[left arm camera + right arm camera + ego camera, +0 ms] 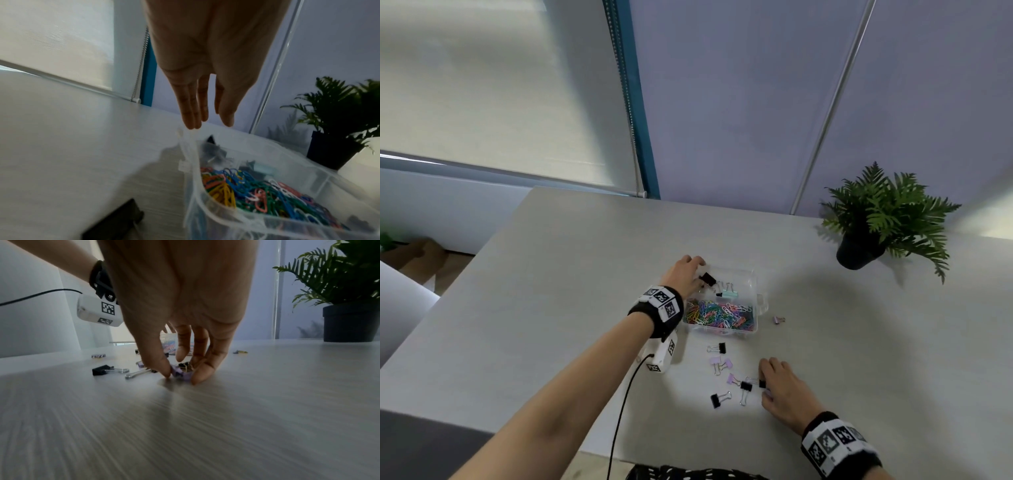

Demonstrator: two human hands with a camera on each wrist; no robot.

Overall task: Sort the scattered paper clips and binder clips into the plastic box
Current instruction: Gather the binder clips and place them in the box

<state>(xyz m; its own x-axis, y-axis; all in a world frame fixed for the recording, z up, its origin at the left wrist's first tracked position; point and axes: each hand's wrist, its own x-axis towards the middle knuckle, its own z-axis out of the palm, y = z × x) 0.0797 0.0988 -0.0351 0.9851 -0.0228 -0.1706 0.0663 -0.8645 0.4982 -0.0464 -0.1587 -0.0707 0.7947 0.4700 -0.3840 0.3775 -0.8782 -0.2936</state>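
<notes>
A clear plastic box (756, 291) sits mid-table, with coloured paper clips (719, 317) in its near compartment. Its far compartment holds a black binder clip (708, 279) and a teal binder clip (730, 294). My left hand (697, 262) hovers over the box's far left corner, fingers straight (190, 113) and holding nothing. My right hand (764, 383) is down on the table in front of the box. Its thumb and fingers pinch a purple binder clip (182, 373). Several black and purple binder clips (720, 363) lie scattered beside it.
A small purple clip (779, 319) lies to the right of the box. A potted fern (859, 253) stands at the back right. A black cable (619, 411) runs from my left wrist over the table's near edge.
</notes>
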